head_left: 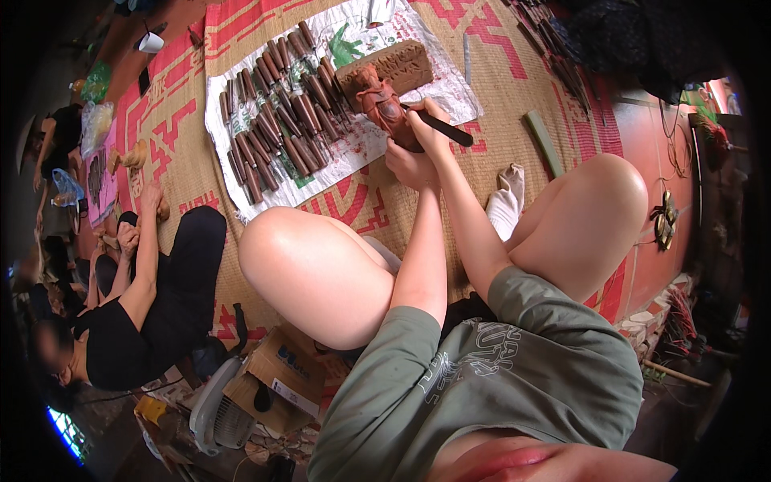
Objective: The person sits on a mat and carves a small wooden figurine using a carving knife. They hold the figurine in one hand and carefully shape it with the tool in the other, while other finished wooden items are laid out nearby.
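Note:
My left hand (412, 166) is closed around the lower end of a reddish-brown carved wooden figure (380, 103). The figure leans against a brown block with carved relief (408, 68). In my right hand (430, 132), just above the left, is a dark-handled carving tool (447, 129). Its handle sticks out to the right, and its tip end points at the figure's side; the tip itself is too small to make out. Left of the figure, several carving tools with brown wooden handles (301, 112) lie in rows on a white sheet (217, 120).
A red and tan woven mat (490, 64) covers the floor. A green strip (544, 143) lies right of my feet. More long tools (554, 56) lie at the far right. A person in black (148, 321) sits at left, near a cardboard box (277, 373) and a fan (221, 410).

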`<act>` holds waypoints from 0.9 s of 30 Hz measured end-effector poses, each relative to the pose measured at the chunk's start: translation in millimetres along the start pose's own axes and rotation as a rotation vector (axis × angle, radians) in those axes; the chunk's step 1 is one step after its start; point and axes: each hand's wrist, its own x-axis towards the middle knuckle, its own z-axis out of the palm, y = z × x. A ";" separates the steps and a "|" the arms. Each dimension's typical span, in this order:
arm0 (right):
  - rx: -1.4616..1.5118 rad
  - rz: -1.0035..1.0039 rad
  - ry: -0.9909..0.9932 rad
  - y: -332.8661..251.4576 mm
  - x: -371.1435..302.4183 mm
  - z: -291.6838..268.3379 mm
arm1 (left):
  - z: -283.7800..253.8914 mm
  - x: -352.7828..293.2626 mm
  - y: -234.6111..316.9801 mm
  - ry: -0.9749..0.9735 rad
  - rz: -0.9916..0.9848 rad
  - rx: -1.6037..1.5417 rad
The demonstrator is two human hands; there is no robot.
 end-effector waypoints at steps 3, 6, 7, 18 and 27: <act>0.024 -0.006 -0.021 -3.3 -0.8 1.5 | -0.1 0.9 -1.8 0.001 -0.010 0.002; 0.037 -0.002 -0.029 -3.8 -1.3 3.3 | -1.0 1.7 -3.5 0.002 -0.012 0.004; 0.034 0.001 -0.026 -2.5 0.2 1.8 | -1.9 1.0 -0.6 -0.003 -0.010 0.002; -0.078 0.002 0.058 -9.8 -20.6 -7.2 | -0.6 1.3 -4.7 0.044 0.012 0.007; 0.021 -0.023 0.030 -11.6 -7.1 -7.1 | -1.5 -0.1 3.0 -0.001 -0.004 -0.011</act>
